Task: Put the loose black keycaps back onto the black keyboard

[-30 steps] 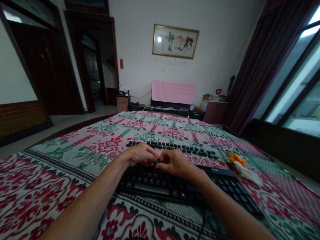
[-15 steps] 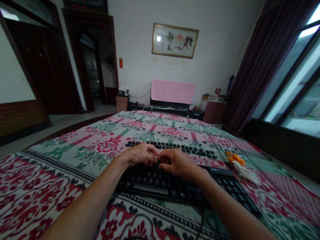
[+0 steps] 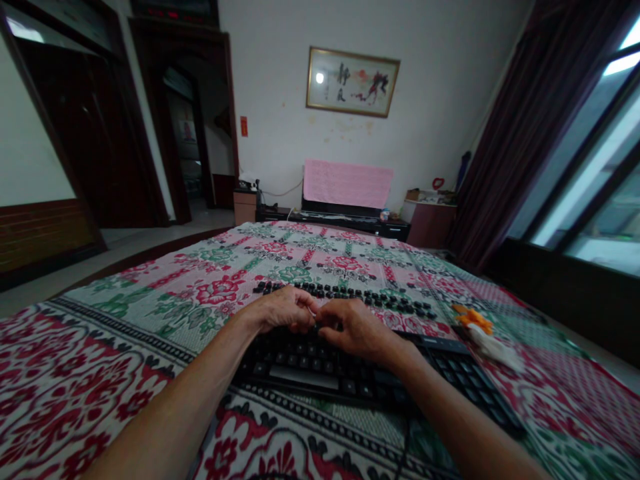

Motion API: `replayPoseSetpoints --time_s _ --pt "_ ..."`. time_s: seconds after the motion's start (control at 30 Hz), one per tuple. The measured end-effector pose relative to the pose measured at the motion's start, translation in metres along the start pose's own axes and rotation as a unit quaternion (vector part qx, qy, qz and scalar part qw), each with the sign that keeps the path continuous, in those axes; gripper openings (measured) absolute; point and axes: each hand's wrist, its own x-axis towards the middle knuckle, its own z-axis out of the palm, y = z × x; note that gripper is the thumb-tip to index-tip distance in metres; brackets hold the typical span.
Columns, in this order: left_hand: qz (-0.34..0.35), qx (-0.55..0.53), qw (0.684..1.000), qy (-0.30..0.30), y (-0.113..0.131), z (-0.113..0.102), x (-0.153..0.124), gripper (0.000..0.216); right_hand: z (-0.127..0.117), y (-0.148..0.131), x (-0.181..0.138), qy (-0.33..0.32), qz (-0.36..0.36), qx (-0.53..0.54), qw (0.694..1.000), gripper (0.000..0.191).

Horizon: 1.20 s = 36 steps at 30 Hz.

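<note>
A black keyboard (image 3: 350, 377) lies on the flowered cloth in front of me. My left hand (image 3: 280, 310) and my right hand (image 3: 353, 330) meet over its far edge, fingers curled and pinched together at the fingertips. What they pinch is too small and dark to name. Beyond the hands, rows of loose black keycaps (image 3: 350, 295) are laid out on the cloth.
The table is covered by a red, green and white flowered cloth (image 3: 100, 360). An orange and white tool or cloth (image 3: 480, 330) lies to the right of the keyboard. A doorway is at the back left, a pink-covered screen at the far wall, curtains and windows on the right.
Both hands stay pinched together over the keyboard's far edge, with only small finger shifts. The view has barely moved.
</note>
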Motion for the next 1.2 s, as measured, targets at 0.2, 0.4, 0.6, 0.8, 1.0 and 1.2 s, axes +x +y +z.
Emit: replayPoseSetpoints --time_s 0.2,0.4,0.6,0.8,1.0,1.2 --pt "0.009 0.029 0.999 -0.011 0.000 0.004 0.002 0.025 -0.001 0.001 -0.002 -0.014 -0.007 -0.003 1.000 0.010" --pt "-0.017 0.092 0.995 -0.024 -0.001 0.007 0.004 0.027 -0.003 0.002 -0.005 -0.067 0.034 0.019 0.997 0.011" --pt "-0.033 0.133 0.990 -0.033 -0.003 0.005 0.004 0.016 -0.001 0.009 -0.006 -0.100 0.080 0.057 0.990 0.015" --pt "-0.056 0.175 0.981 -0.054 -0.001 0.005 0.003 0.018 0.007 0.018 -0.002 -0.111 0.123 0.099 0.981 0.019" --pt "-0.053 0.172 0.981 -0.070 -0.008 0.005 0.007 0.029 0.010 0.021 0.001 -0.112 0.162 0.123 0.973 0.020" --pt "-0.036 0.207 0.975 -0.065 -0.006 0.008 0.005 0.028 0.008 0.022 0.000 -0.117 0.160 0.140 0.970 0.019"
